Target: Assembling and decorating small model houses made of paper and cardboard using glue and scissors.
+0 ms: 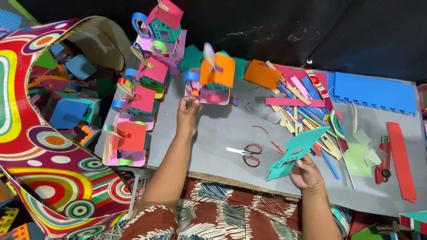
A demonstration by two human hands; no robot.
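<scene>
Left hand (187, 114) reaches forward, fingertips pinched on the pink base of a small foam house (212, 80) with an orange roof, steadying it on the grey counter (213, 138). Right hand (305, 174) is closed around a teal cut-out foam panel (293, 153), held up edge-on. Scissors (247, 154) lie between them; flat foam strips (302, 106) are heaped beyond; finished houses (133, 129) are lined up at left.

Left arm stretched fwd, left hand (187, 116) reaching far, fingers pinched at the tips. Right hand (305, 174) kept close to the body, fingers curled shut in a grip, forearm bent.
</scene>
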